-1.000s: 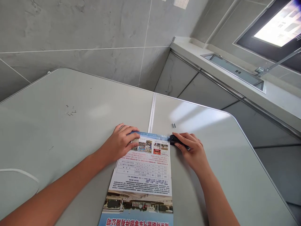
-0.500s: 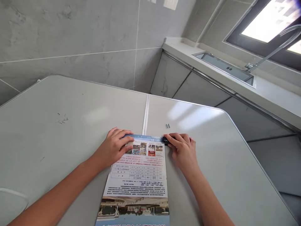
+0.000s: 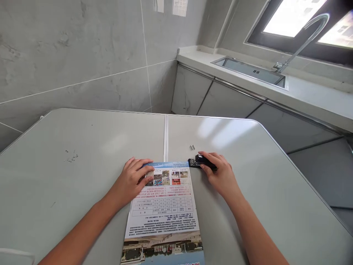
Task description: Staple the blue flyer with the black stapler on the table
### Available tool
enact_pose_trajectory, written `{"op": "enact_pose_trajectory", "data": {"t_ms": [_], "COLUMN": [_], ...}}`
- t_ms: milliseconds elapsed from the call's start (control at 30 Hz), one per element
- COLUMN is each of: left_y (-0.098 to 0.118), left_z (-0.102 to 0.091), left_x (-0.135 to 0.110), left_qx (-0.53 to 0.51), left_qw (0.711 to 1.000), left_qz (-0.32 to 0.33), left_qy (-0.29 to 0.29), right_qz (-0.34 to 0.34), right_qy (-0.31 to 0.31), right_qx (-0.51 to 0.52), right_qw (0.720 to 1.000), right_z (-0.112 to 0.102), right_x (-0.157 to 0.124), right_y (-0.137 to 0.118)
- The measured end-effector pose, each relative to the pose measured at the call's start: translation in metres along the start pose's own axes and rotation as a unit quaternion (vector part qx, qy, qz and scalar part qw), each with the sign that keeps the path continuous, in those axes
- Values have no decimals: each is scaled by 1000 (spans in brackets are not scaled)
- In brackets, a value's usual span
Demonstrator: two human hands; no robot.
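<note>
A printed leaflet [image 3: 165, 213] with photos, a table and upside-down text lies on the table in front of me. My left hand [image 3: 138, 175] holds it at its far left corner, thumb and fingers resting over that edge. In my right hand [image 3: 219, 171] is a black stapler [image 3: 202, 160], its jaw end pointing left. The stapler's tip meets the leaflet's far right corner; whether paper is inside the jaw I cannot tell. Just beyond it lie two short strips of staples [image 3: 192, 147].
The pale folding table [image 3: 91, 132] has a seam down its middle. Small dark bits [image 3: 71, 156] lie at the left, and a white loop-like edge [image 3: 16, 252] shows at lower left. Behind right is a counter [image 3: 309, 86] with a sink [image 3: 253, 72] and tap [image 3: 303, 44].
My right hand has drawn the stapler slightly right, away from the leaflet, so more of it shows and its top sits raised. The view has shifted; my left hand stays on the leaflet.
</note>
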State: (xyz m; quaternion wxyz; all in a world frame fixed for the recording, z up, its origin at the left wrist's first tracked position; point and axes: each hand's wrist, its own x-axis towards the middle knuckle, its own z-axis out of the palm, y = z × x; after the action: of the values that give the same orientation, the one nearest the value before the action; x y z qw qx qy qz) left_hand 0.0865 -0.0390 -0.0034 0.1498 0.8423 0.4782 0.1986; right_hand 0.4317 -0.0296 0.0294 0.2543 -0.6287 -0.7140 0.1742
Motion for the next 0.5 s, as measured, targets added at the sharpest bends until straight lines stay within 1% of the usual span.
{"op": "enact_pose_trajectory", "data": {"t_ms": [167,200,267,333,367,400,433,500], "left_y": [1,1,2,2,3,3,3,3], "left_z": [-1,-1,-2,-2,-3,-3,-4,-6], "left_x": [1,1,1,2,2,1,1,1], "left_qx": [14,17,16,9,3,-6,-18,-50], "left_qw": [1000,1000,1000,1000,1000,1000,1000,998], "left_qz": [6,6,5,3,0,-4,-11,-35], "left_qy": [1,2,3,1,1,2,4,14], "right_qz": [39,46,51,31,12,-13,-42,-104], "right_qy": [-5,6,49,92,101,97,77,1], "right_qx": [-63,-76,-98,-102,-92,-73,-47,17], "right_qw": [997,996,993,990,991,993,995,994], "right_z": [2,2,0,-3,-5,-6,-7,-6], "right_x": [-2,-3,-4,-6,-7,-9,-11,-19], "right_y": [6,7,5,-1,-7,-14,-22,-42]}}
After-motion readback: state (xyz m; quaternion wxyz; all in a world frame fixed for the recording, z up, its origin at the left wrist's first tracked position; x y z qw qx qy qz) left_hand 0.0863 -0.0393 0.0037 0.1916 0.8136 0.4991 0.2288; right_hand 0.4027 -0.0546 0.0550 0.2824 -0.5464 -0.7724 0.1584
